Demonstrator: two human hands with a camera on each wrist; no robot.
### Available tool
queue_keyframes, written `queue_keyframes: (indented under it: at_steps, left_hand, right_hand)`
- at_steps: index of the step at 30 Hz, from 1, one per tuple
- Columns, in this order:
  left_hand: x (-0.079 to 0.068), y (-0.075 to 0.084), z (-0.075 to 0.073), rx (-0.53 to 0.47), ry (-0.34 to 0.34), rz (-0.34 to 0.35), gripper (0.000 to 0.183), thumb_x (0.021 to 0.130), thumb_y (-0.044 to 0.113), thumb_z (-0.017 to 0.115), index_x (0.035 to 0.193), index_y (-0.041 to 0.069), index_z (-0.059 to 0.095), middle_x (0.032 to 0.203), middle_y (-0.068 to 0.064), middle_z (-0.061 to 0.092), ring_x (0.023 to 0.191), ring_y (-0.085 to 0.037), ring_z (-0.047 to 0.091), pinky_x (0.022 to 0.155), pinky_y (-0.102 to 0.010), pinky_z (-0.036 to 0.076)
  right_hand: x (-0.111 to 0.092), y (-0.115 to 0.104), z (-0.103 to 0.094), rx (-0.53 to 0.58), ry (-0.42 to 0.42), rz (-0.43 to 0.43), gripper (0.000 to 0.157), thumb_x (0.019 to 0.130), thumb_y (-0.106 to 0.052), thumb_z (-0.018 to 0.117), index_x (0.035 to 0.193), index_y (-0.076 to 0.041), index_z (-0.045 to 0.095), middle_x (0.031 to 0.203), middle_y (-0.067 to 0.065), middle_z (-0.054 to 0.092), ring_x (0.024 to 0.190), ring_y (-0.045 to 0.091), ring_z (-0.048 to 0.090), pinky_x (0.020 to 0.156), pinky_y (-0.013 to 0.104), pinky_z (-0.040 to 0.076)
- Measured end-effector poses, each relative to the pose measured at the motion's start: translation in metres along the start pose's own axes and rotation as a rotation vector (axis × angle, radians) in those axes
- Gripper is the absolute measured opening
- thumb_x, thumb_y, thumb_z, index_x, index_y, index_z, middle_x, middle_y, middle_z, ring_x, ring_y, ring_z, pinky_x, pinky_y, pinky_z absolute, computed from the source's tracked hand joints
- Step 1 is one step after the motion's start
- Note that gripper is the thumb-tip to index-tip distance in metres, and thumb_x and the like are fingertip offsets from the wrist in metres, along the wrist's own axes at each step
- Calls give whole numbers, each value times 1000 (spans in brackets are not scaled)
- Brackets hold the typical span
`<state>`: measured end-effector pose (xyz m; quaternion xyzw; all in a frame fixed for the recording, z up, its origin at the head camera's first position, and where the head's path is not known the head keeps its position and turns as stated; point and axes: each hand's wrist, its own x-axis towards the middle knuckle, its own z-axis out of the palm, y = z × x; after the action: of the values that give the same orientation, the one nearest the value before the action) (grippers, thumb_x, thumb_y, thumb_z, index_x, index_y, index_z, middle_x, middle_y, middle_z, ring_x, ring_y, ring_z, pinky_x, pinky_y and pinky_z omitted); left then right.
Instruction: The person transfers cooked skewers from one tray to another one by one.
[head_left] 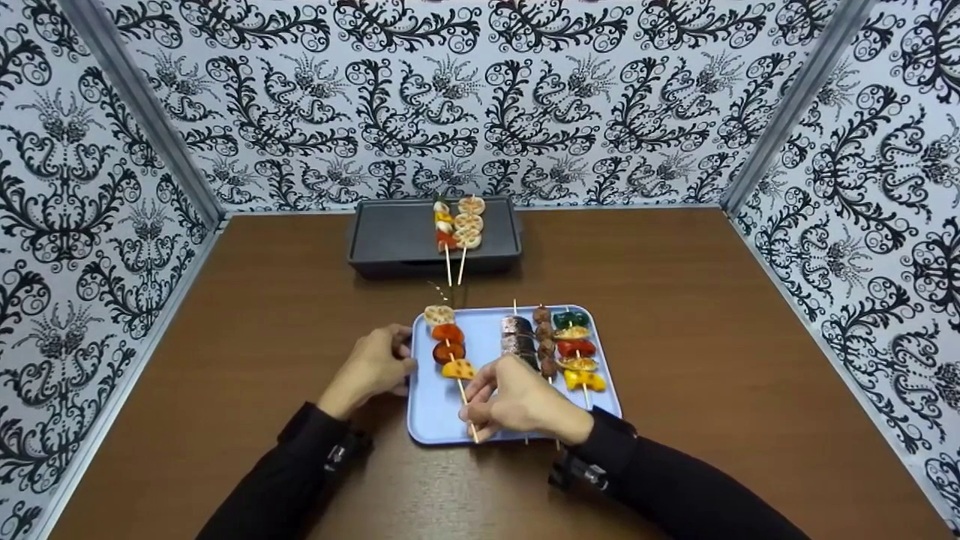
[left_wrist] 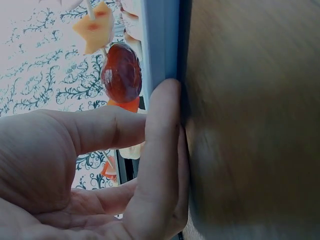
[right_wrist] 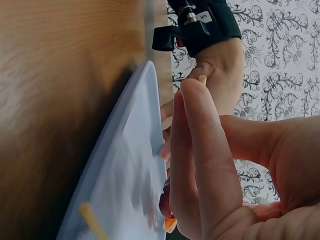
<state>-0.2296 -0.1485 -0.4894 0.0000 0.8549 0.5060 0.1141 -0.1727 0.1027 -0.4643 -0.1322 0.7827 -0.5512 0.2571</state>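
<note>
My right hand (head_left: 517, 397) pinches the lower stick of a vegetable skewer (head_left: 448, 351) between thumb and fingers. The skewer carries a pale slice, orange-red and dark red pieces and a yellow piece, and it lies over the left part of a light blue tray (head_left: 431, 420). In the right wrist view the stick's end (right_wrist: 202, 79) pokes out past the fingertips. My left hand (head_left: 375, 364) holds the tray's left edge; in the left wrist view its fingers (left_wrist: 162, 130) lie against the rim. Part of the grip is hidden.
On the tray's right side lie a dark silvery skewer (head_left: 517, 341), a meatball skewer (head_left: 545, 341) and a colourful vegetable skewer (head_left: 576, 349). A dark grey grill plate (head_left: 397, 229) stands behind, bearing two skewers (head_left: 456, 225) with sticks over its front edge. Patterned walls surround the wooden table.
</note>
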Motion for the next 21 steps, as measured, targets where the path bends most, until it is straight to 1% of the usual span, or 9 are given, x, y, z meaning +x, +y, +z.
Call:
queue_keyframes:
  at_steps: [6,11,16,21]
  left_hand:
    - [0,-1,0,19,8,21,53,88,-5,72,140,-2,59,96,-11,64,75,-23,69,53,-37,65]
    - [0,-1,0,-31,-6,-1,54,88,-8,70,140,-2,57,99,-13,64,77,-26,70,55,-39,66]
    - [1,-1,-1,-39,-8,1,55,88,-8,70,141,-2,58,100,-14,64,76,-26,70,56,-39,66]
    - [1,-2,-1,-47,-13,-2,56,88,-8,70,142,-2,57,101,-15,65,77,-27,71,57,-39,67]
  right_hand:
    - [1,-1,11,111,-2,51,18,86,0,83,97,3,69,89,17,73,61,19,72,62,35,67]
    - [1,-1,17,153,7,54,19,87,2,82,98,6,67,88,19,72,59,19,71,60,34,67]
    - [2,-1,23,185,2,50,22,87,3,81,102,8,66,90,19,73,60,19,72,60,34,67]
    - [5,0,28,189,-15,57,26,86,3,82,105,9,65,91,20,73,60,21,72,61,36,67]
